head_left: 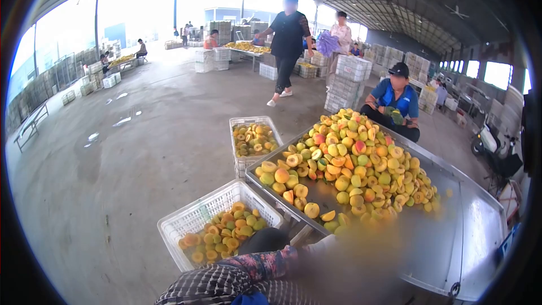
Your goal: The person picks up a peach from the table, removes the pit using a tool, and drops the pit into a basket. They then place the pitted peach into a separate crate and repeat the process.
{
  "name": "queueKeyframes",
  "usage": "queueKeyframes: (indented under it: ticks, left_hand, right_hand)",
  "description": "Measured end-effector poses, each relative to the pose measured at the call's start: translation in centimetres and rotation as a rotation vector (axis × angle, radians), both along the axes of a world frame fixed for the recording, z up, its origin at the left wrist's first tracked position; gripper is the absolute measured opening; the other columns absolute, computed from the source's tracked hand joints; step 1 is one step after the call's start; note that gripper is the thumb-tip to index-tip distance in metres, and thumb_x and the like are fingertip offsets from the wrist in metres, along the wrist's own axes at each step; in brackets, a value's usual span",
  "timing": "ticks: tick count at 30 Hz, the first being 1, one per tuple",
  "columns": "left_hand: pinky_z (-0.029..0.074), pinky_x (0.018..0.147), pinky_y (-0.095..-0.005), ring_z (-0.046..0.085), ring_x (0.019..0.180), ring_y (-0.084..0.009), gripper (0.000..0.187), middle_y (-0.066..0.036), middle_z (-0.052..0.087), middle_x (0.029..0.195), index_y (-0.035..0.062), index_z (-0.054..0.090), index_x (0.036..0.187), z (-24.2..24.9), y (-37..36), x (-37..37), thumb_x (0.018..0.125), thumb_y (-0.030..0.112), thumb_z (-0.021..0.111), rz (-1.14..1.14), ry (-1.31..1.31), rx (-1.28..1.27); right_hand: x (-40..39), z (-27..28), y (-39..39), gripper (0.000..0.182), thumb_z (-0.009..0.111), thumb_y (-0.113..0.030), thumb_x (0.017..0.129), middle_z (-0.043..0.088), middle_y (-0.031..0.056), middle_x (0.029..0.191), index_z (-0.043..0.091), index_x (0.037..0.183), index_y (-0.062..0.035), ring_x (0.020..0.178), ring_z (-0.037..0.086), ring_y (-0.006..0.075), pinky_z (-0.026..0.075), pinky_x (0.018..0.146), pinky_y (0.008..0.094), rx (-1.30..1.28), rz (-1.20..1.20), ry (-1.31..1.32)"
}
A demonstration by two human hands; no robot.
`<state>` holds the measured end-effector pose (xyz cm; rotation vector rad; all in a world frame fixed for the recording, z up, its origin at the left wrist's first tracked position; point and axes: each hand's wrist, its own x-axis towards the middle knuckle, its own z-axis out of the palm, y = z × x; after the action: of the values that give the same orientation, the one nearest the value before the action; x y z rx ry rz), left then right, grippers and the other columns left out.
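Note:
A floral sleeve (pixel 271 262) reaches from my lap toward the near edge of the metal table (pixel 446 214). Past its cuff, a pale patch of my left hand (pixel 324 245) shows beside the table edge. A large smear covers its fingers, so whether it holds anything is hidden. My right hand cannot be made out. Closest to the smear is a heap of halved yellow-orange peaches (pixel 361 169) on the table. Left of my knee stands a white plastic crate (pixel 192 214) partly filled with peach halves (pixel 226 231).
Another crate (pixel 254 161) of halves stands farther along the table's left side. Across the heap sits a gloved person in a blue vest (pixel 398 101). Stacked white crates (pixel 344 82) rise behind. A person in dark clothes (pixel 288 39) walks over the concrete floor (pixel 141 158).

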<state>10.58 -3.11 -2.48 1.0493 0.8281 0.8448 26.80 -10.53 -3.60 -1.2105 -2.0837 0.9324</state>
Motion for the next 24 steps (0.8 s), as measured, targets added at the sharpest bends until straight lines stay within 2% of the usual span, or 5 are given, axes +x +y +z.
queueKeyframes:
  ticks: [4, 7, 8, 19, 24]
  left_hand:
    - [0.047, 0.066, -0.0237, 0.061, 0.072, -0.0106, 0.042, -0.004, 0.069, 0.082, 0.0040, 0.069, 0.084, -3.2, 0.3, -0.4, 0.092, 0.045, 0.063, 0.009, -0.129, -0.045]
    - [0.050, 0.067, -0.0255, 0.063, 0.072, -0.0130, 0.042, -0.006, 0.068, 0.082, 0.0029, 0.068, 0.085, -4.0, 0.4, -0.9, 0.091, 0.044, 0.065, 0.028, -0.185, -0.107]
    - [0.051, 0.067, -0.0263, 0.063, 0.073, -0.0137, 0.042, -0.007, 0.068, 0.082, 0.0026, 0.067, 0.084, -4.6, 0.4, -0.9, 0.090, 0.044, 0.065, 0.040, -0.209, -0.131]
    - [0.053, 0.065, -0.0290, 0.065, 0.070, -0.0173, 0.038, -0.006, 0.066, 0.079, 0.0028, 0.067, 0.083, -8.5, 0.9, -0.5, 0.090, 0.040, 0.066, 0.064, -0.355, -0.324]
    - [0.053, 0.066, -0.0291, 0.065, 0.070, -0.0176, 0.038, -0.006, 0.066, 0.078, 0.0024, 0.067, 0.082, -7.4, 0.7, -0.7, 0.091, 0.039, 0.066, 0.051, -0.335, -0.296]
  right_hand:
    - [0.3, -6.6, 1.9, 0.043, 0.063, -0.025, 0.088, 0.060, 0.0232, 0.075, 0.047, 0.116, 0.0025, 0.071, 0.061, 0.0446, 0.048, 0.061, 0.0466, 0.206, 0.049, 0.158]
    - [1.0, -7.2, 1.7, 0.032, 0.057, -0.017, 0.081, 0.058, 0.0340, 0.111, 0.065, 0.110, -0.0055, 0.091, 0.059, 0.0474, 0.052, 0.077, 0.0497, 0.872, 0.197, -0.411]
    - [1.4, -10.1, 2.2, 0.042, 0.056, -0.014, 0.081, 0.044, 0.0431, 0.124, 0.061, 0.122, -0.0059, 0.101, 0.053, 0.0544, 0.048, 0.085, 0.0535, 0.663, 0.231, -0.432]
    - [1.8, -16.0, 3.0, 0.037, 0.054, -0.011, 0.084, 0.047, 0.0424, 0.122, 0.061, 0.118, 0.0014, 0.102, 0.053, 0.0525, 0.048, 0.087, 0.0507, 0.604, 0.140, -0.390]
    - [1.5, -14.2, 2.6, 0.036, 0.054, -0.016, 0.090, 0.051, 0.0360, 0.114, 0.055, 0.121, 0.0025, 0.097, 0.055, 0.0506, 0.047, 0.083, 0.0507, 0.388, 0.086, -0.432]
